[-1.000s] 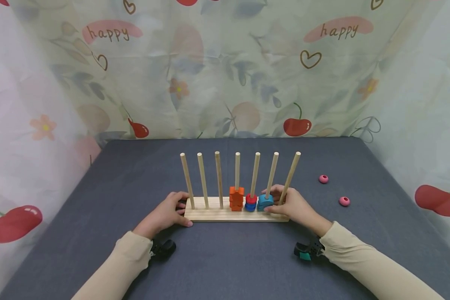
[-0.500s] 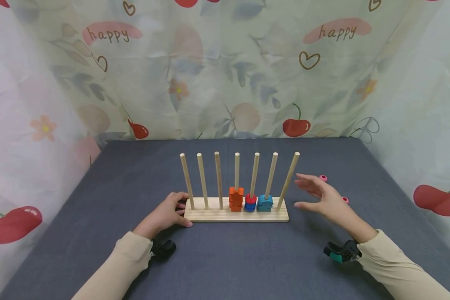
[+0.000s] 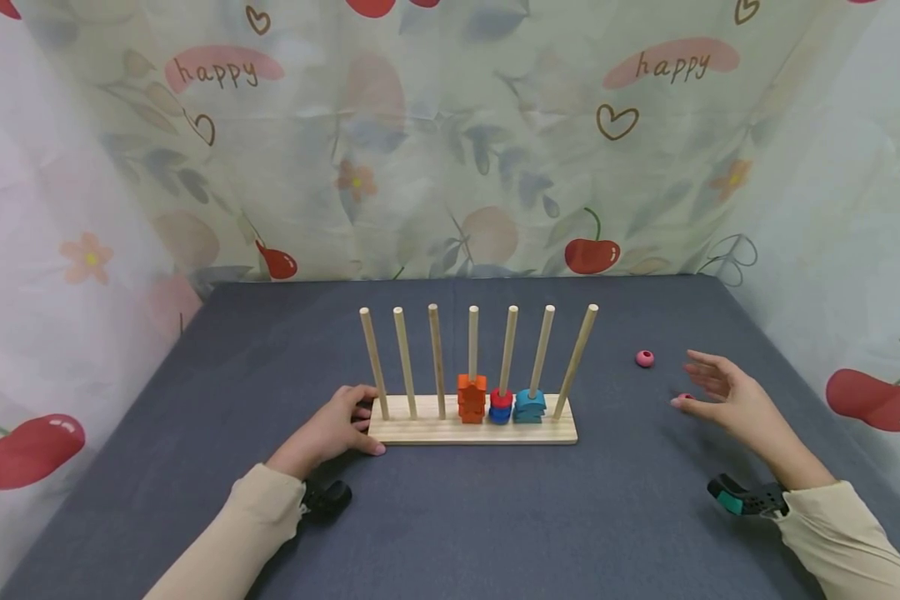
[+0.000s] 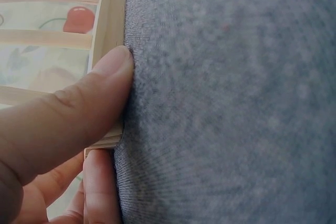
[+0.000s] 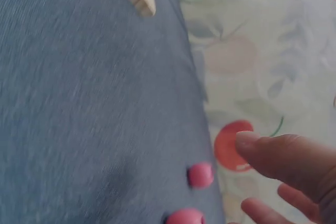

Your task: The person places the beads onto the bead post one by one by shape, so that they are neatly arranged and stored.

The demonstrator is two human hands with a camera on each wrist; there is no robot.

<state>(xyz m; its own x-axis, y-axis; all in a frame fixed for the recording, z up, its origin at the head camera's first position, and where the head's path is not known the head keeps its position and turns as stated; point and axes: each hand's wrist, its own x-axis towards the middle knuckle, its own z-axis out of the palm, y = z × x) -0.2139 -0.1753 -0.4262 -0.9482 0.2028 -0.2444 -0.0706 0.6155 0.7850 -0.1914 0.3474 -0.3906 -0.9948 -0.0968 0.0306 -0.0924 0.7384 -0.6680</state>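
Note:
A wooden peg board (image 3: 472,431) with several upright pegs stands mid-table. My left hand (image 3: 336,417) grips its left end, thumb along the front edge and fingers round the corner, as the left wrist view shows. My right hand (image 3: 742,408) hovers at the right, thumb and fingers spread apart with nothing between them. Its thumb overlaps one pink bead (image 5: 185,216), mostly hidden in the head view. A second pink bead (image 3: 645,358) lies farther back, to the hand's left. Orange pieces (image 3: 472,398), a red ring (image 3: 501,397) over a blue one, and teal pieces (image 3: 529,407) sit on three pegs.
A dark grey cloth (image 3: 450,517) covers the table. Patterned curtains (image 3: 450,150) hang behind it and along both sides. A dark wrist-worn device sits on each wrist.
My right hand has let go of the teal pieces on the peg board and moved right, past the farther pink bead to the nearer one. The left hand stays at the board's end.

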